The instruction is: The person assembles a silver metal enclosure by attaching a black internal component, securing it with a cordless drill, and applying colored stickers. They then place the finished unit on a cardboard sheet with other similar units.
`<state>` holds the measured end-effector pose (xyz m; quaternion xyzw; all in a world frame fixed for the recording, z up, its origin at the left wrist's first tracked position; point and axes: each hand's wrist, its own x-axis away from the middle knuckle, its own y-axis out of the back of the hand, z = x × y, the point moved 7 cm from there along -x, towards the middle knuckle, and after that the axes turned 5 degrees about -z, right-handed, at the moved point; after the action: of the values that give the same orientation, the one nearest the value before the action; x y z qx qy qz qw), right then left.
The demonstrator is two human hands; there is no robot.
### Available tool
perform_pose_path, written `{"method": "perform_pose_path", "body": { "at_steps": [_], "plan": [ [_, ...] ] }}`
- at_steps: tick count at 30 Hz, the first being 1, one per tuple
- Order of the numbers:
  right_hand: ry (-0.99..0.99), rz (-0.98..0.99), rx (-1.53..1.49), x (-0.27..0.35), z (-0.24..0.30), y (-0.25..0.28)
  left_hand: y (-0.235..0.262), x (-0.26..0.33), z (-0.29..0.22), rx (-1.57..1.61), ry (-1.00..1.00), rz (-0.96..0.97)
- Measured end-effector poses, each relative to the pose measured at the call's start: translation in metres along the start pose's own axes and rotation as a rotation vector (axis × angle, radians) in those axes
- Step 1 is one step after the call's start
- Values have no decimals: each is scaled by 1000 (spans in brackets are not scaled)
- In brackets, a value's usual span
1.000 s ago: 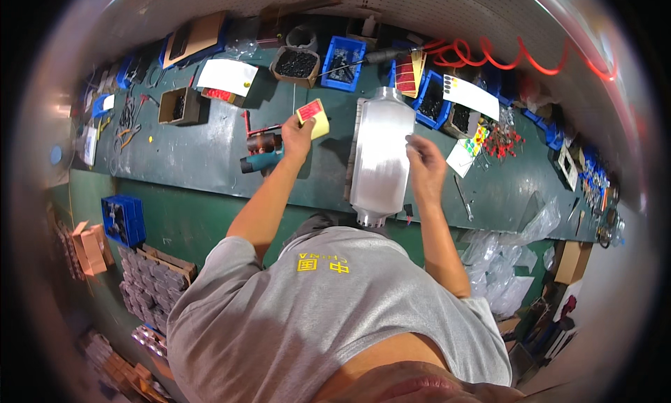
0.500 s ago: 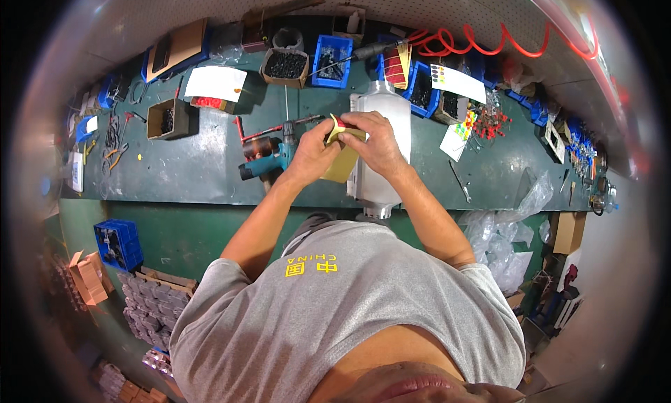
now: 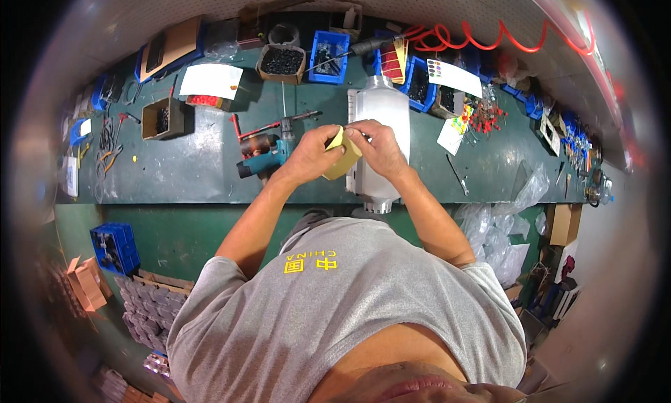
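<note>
My left hand (image 3: 314, 154) grips a pale yellow paper sheet (image 3: 341, 167) with thumb and fingers closed on it. The sheet is bent, and its upper corner stands up between my hands. My right hand (image 3: 379, 146) pinches at that upper edge with thumb and forefinger; what exactly lies between those fingertips is too small to make out. Under and beyond my right hand lies a silvery-white cylindrical metal housing (image 3: 381, 108), narrowed at both ends. To the left of my left hand, a teal cordless drill (image 3: 260, 165) rests on the green bench.
Along the back stand a carton of black parts (image 3: 282, 61), blue bins (image 3: 328, 56) and red label sheets (image 3: 393, 62). A red coiled hose (image 3: 482, 47) hangs above. A wrench (image 3: 458, 176) lies at right, near plastic bags (image 3: 528, 191). Pliers (image 3: 110, 157) lie far left.
The yellow sheet has turned and bent differently between my hands. The red patch that showed at its top is no longer seen. My right hand's fingers have drawn closer to the upper edge.
</note>
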<state>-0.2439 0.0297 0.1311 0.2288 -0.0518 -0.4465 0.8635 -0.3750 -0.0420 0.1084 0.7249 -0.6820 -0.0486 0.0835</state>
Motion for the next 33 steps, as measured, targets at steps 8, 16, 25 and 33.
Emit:
{"method": "perform_pose_path", "body": {
  "at_steps": [8,16,25,33],
  "plan": [
    [59,-86,-32,5,2,10,-12,-5,0,-31,43,38],
    [-354,-259,-504,8,-41,23,-25,-9,-15,53,103,-46],
    [-432,-696,-644,21,-91,89,23,-24,70,-428,-26,-580],
    [288,-496,262,28,-12,78,-98,-27,-6,925,478,29]
  ]
}}
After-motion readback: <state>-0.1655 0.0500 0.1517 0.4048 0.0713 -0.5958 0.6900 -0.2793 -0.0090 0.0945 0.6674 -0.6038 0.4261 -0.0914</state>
